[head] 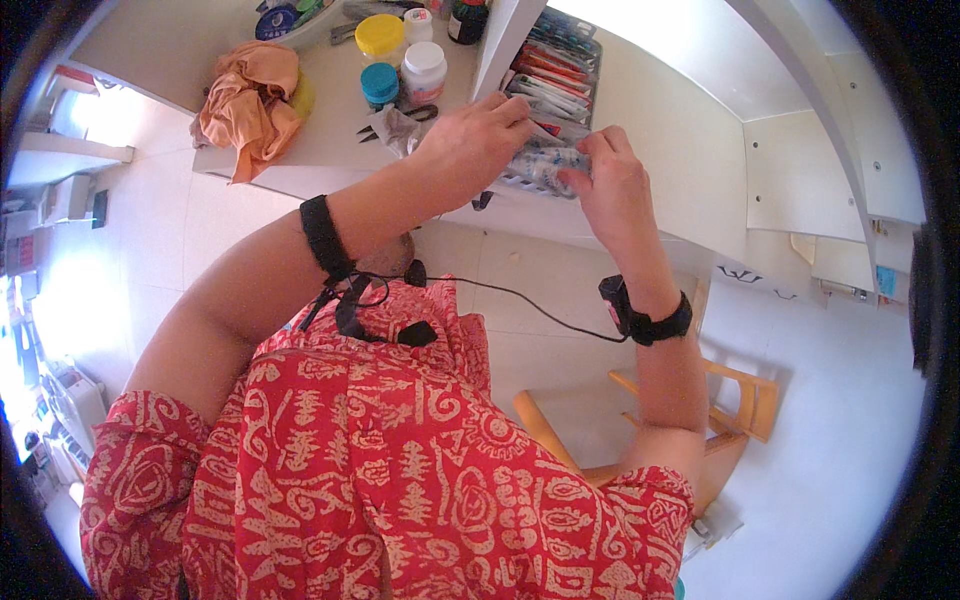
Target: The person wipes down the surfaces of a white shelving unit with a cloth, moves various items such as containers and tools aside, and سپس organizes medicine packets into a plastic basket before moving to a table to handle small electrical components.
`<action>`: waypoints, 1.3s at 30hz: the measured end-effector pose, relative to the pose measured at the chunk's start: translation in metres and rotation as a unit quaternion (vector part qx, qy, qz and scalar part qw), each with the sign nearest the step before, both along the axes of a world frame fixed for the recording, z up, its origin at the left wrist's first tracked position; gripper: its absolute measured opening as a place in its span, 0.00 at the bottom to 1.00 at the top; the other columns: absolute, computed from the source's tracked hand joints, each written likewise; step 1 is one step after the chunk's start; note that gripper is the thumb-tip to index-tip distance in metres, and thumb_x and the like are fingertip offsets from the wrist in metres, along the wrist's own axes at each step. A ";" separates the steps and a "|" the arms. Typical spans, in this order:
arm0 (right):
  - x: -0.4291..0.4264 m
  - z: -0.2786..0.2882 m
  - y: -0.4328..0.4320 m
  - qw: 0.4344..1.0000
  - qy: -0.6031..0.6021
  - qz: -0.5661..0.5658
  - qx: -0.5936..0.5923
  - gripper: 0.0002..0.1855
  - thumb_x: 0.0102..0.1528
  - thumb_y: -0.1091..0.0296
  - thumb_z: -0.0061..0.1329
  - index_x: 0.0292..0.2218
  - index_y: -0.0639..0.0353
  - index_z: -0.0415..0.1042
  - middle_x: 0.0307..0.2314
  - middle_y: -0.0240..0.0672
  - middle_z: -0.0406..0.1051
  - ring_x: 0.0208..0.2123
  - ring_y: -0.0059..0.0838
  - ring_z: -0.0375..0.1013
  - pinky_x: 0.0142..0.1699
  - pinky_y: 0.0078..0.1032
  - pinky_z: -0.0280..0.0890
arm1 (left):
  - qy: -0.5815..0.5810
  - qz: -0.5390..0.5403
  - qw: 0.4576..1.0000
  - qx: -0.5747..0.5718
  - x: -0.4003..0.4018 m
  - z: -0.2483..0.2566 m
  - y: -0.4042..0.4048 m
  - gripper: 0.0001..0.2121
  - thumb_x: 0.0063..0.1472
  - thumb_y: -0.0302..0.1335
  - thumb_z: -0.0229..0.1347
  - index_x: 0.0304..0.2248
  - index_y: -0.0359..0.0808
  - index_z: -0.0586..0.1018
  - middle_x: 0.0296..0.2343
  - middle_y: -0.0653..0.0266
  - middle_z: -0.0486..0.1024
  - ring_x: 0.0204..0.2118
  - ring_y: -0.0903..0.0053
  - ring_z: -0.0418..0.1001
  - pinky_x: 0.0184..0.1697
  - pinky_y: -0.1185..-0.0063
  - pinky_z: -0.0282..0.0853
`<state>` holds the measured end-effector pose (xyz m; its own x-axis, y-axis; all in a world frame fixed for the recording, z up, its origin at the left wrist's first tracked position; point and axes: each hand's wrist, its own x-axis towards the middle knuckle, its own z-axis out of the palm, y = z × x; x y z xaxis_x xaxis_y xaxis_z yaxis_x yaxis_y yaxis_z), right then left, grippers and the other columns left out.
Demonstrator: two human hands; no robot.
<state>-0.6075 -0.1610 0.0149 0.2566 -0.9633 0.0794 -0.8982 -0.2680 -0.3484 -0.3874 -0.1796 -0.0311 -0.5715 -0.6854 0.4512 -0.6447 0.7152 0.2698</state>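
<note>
A grey slotted plastic basket [598, 64] stands on the shelf, filled with a row of upright packets [555, 71], some red and some white. At its near end lies a clear plastic packet [547, 163] with white and blue contents. My right hand [619, 176] pinches this packet's right side between thumb and fingers. My left hand [476, 139] reaches over the basket's left side with its fingers curled at the packets. Its fingertips are partly hidden, so what it grips cannot be told. Below the left wrist, black-handled scissors [421, 112] lie partly under a crumpled pale wrapper [397, 131].
An upright white divider [510, 41] stands left of the basket. Beyond it are a yellow-lidded jar [380, 34], a blue-lidded jar [379, 81], a white bottle [424, 69] and an orange cloth [251, 101]. A black cable [517, 300] hangs between my forearms. A wooden chair [750, 401] stands at right.
</note>
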 end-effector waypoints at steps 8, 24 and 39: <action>-0.020 0.014 -0.013 0.981 -0.115 0.033 0.153 0.17 0.47 0.73 0.64 0.39 0.67 0.76 0.39 0.48 0.71 0.38 0.46 0.78 0.44 0.35 0.74 | 0.047 0.020 0.998 -0.032 0.000 -0.018 0.003 0.18 0.54 0.23 0.53 0.47 0.35 0.75 0.44 0.58 0.72 0.51 0.59 0.69 0.57 0.67 0.68; -0.001 -0.006 -0.022 0.987 0.145 0.061 0.019 0.16 0.46 0.77 0.62 0.38 0.61 0.75 0.31 0.44 0.73 0.36 0.48 0.76 0.43 0.39 0.72 | 0.048 0.012 0.997 -0.056 -0.001 -0.033 -0.005 0.17 0.54 0.24 0.54 0.45 0.36 0.75 0.43 0.59 0.71 0.49 0.61 0.69 0.57 0.67 0.67; 0.014 0.004 -0.040 0.981 0.128 0.082 0.121 0.16 0.43 0.74 0.64 0.36 0.61 0.77 0.32 0.49 0.78 0.38 0.51 0.79 0.43 0.42 0.73 | 0.022 0.033 0.999 -0.037 0.003 -0.032 0.000 0.18 0.53 0.26 0.53 0.45 0.36 0.75 0.44 0.59 0.71 0.51 0.61 0.68 0.57 0.68 0.65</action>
<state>-0.5939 -0.2005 0.0190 0.3908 -0.8902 -0.2342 -0.9166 -0.3529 -0.1882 -0.3842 -0.1796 -0.0633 -0.5050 -0.6848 0.5254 -0.6791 0.6909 0.2479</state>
